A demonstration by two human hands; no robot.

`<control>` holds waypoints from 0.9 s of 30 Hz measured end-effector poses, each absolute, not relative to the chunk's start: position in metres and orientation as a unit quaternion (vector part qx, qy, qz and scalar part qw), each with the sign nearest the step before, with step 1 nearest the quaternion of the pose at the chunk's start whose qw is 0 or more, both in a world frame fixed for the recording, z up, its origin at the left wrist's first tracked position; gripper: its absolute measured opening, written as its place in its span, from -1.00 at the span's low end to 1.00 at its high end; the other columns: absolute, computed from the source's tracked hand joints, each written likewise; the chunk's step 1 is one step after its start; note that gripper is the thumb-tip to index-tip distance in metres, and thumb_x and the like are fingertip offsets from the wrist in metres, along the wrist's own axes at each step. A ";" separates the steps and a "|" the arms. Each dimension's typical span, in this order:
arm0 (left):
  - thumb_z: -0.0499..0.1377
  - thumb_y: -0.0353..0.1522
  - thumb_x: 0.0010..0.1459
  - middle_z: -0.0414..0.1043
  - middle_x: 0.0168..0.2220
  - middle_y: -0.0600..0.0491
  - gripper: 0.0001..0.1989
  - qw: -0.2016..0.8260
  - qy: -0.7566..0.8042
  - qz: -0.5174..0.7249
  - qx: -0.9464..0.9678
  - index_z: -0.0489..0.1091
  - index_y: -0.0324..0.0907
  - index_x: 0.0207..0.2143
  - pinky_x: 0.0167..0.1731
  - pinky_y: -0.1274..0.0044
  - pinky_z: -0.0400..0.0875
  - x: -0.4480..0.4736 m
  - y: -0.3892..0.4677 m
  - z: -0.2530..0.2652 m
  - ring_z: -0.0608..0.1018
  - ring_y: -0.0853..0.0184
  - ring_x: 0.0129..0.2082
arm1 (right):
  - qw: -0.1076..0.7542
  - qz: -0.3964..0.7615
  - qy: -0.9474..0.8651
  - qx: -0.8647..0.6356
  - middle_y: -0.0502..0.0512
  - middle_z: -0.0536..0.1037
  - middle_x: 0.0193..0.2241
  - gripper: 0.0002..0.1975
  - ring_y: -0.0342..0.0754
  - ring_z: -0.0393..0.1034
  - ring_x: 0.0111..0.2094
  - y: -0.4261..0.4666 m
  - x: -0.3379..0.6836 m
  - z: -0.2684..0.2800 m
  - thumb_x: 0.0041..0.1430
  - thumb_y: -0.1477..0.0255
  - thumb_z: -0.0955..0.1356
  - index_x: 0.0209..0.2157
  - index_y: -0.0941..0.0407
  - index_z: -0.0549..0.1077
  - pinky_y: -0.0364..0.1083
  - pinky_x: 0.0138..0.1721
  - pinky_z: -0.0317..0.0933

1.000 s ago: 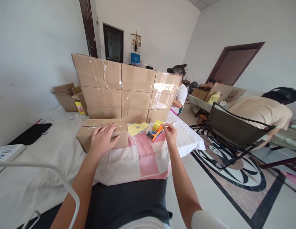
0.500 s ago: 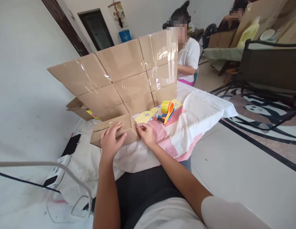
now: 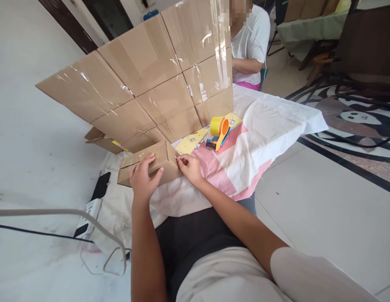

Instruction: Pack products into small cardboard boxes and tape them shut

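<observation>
While the right hand (image 3: pixel 190 168) works with its fingertips at the end of the cardboard box (image 3: pixel 161 155), good handling seems to rest on keeping that box still: light, even pressure from the left hand (image 3: pixel 143 178) should stop it sliding on the tablecloth (image 3: pixel 276 110) without denting the top. At the edge, small fingertip movements would probably serve better than a hard pull, which could twist the box. It lies on the near part of the table, in front of the large cardboard wall (image 3: pixel 160 90). The left fingers spread over its top, thumb apart along the near side, resting rather than gripping. The right forearm reaches in at a slant, thumb and forefinger drawn close together; whether anything is pinched there, I cannot tell. The tape dispenser (image 3: pixel 218 133) stands to the right, untouched.
</observation>
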State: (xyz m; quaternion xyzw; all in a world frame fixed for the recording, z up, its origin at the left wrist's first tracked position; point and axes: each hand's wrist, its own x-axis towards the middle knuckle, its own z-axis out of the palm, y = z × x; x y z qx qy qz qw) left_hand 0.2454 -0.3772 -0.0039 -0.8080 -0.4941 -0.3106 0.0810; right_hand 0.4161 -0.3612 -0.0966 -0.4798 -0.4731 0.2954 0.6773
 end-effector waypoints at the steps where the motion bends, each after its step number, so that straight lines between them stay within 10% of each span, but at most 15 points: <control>1: 0.23 -0.24 0.20 0.46 0.21 0.05 -0.60 0.083 -0.494 -0.310 -0.808 0.36 -0.01 0.09 0.23 0.30 0.14 0.245 -0.377 -0.004 0.46 0.13 0.21 | 0.675 0.310 -0.478 -0.468 0.07 0.61 -0.33 -0.81 -0.10 0.41 -0.39 -0.361 0.417 -0.097 0.14 0.44 0.34 -0.32 0.13 0.62 -0.11 -0.26 0.31; 14: 0.23 -0.20 0.18 0.44 0.22 0.00 -0.59 0.087 -0.498 -0.279 -0.817 0.34 -0.02 0.08 0.21 0.25 0.15 0.244 -0.369 -0.003 0.45 0.08 0.21 | 0.619 0.448 -0.479 -0.432 0.09 0.52 -0.11 -0.43 -0.03 0.40 -0.07 -0.353 0.426 -0.110 0.03 0.60 0.28 0.07 0.02 0.59 0.03 0.20 0.20; 27: 0.23 -0.19 0.17 0.44 0.22 -0.02 -0.57 0.088 -0.503 -0.266 -0.818 0.35 -0.02 0.09 0.20 0.25 0.17 0.245 -0.370 -0.001 0.45 0.07 0.21 | 0.634 0.418 -0.475 -0.445 0.09 0.51 -0.03 -0.54 0.00 0.34 0.10 -0.358 0.419 -0.117 0.08 0.58 0.29 -0.05 0.00 0.65 0.07 0.33 0.08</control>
